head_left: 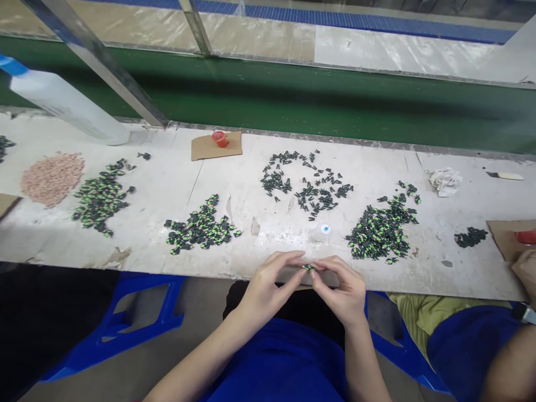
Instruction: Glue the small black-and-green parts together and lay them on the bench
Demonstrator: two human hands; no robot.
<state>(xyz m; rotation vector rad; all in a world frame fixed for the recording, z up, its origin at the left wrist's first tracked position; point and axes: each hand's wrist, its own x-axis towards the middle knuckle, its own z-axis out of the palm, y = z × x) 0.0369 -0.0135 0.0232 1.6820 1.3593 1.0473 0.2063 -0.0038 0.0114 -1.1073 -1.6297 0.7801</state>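
Between the fingertips of both hands is a small black-and-green part (309, 268), held just over the table's front edge. My left hand (274, 276) pinches it from the left. From the other side my right hand (341, 282) grips it with thumb and forefinger. Just beyond the fingers stands a small clear bottle with a blue tip (321, 232). A heap of similar black-and-green parts (379, 231) lies to the right, and another heap (201, 226) to the left. Farther back, plain black parts (312, 187) are scattered loosely.
At the back, a red cup (220, 139) stands on cardboard (201, 148). A large white bottle (71, 106), pink pieces (52, 178) and more black-and-green parts (100, 198) are at left. Crumpled tissue (446, 182) and a knife-like tool (506, 176) lie right, near a co-worker's arm (513, 363).
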